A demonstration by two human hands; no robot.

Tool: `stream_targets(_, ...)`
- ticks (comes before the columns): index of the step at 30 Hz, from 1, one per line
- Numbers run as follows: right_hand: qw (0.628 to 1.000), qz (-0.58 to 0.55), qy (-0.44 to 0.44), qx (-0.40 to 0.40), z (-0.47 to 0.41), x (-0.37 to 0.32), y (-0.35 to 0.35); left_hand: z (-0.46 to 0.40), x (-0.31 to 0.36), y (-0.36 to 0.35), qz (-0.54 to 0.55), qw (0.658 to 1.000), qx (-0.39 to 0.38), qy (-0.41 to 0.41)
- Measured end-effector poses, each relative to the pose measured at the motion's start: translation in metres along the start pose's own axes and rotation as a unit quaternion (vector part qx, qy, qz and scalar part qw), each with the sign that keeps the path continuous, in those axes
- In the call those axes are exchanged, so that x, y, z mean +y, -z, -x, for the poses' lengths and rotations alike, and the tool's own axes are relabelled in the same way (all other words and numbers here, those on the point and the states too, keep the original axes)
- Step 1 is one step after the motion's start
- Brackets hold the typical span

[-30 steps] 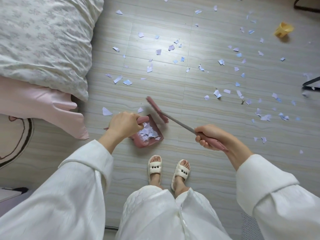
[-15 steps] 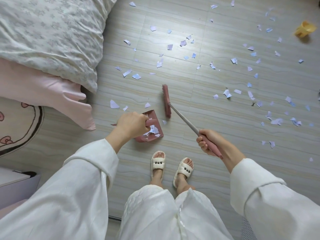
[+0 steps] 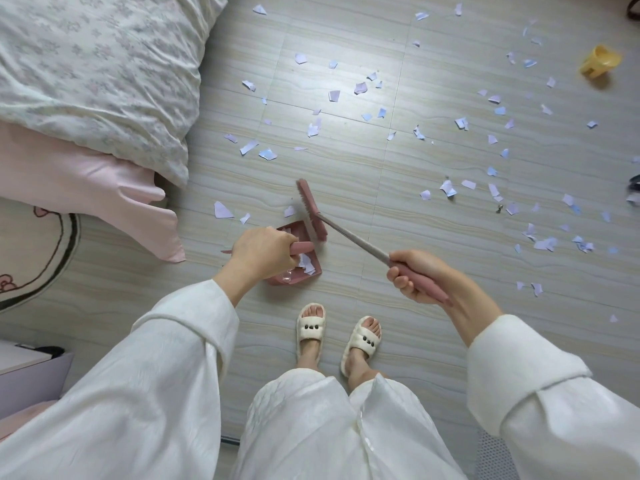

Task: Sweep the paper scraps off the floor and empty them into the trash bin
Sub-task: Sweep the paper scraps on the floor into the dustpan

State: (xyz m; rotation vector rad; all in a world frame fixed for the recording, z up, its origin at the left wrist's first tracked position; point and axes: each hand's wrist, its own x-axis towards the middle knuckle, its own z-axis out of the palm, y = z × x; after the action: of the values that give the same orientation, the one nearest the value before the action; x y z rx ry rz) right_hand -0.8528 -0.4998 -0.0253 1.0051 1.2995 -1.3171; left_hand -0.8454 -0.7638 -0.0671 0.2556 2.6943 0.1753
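On the floor, left hand [image 3: 262,252] grips pink dustpan [image 3: 294,271], right hand [image 3: 417,275] grips pink broom [image 3: 311,211].

Left hand [image 3: 261,252] grips the pink dustpan [image 3: 301,271], right hand [image 3: 419,275] the broom [image 3: 311,211] among paper scraps [image 3: 446,187].

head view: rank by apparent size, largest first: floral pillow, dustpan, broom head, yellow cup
1. floral pillow, by far the largest.
2. dustpan, though the left hand hides part of it.
3. and 4. broom head and yellow cup look too alike to rank.
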Motion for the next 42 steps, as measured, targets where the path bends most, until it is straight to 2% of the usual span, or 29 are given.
stream_targets(5,0.997,0.055,0.024,0.054,-0.008,0.013,-0.017,0.002,-0.011,0.0,-0.014,1.0,0.013,0.007)
stream_targets(11,1.0,0.002,-0.014,-0.02,-0.008,0.012,-0.028,0.004,-0.014,0.002,-0.007,1.0,0.016,0.014)
stream_targets(14,1.0,0.014,-0.013,-0.024,-0.002,0.001,-0.027,0.014,-0.024,0.005,0.01,0.999,0.021,0.035)
stream_targets(18,0.995,0.094,0.012,0.014,-0.001,-0.011,-0.041,0.036,-0.041,0.004,0.073,0.99,0.03,0.114)
stream_targets(24,0.982,0.142,0.094,0.082,-0.018,-0.03,-0.092,0.071,-0.073,-0.005,0.132,0.964,0.065,0.222)
stream_targets(29,0.979,0.148,0.116,0.075,-0.04,-0.04,-0.156,0.102,-0.116,-0.012,0.189,0.917,0.093,0.339)
stream_targets(34,0.98,0.165,0.1,0.053,-0.062,-0.045,-0.22,0.113,-0.156,-0.012,0.219,0.881,0.102,0.407)
stream_targets(38,0.954,0.272,0.116,0.04,-0.068,-0.059,-0.263,0.111,-0.186,-0.009,0.237,0.864,0.104,0.432)
stream_targets(42,0.898,0.419,0.127,0.037,-0.068,-0.076,-0.285,0.103,-0.21,-0.004,0.26,0.858,0.109,0.43)
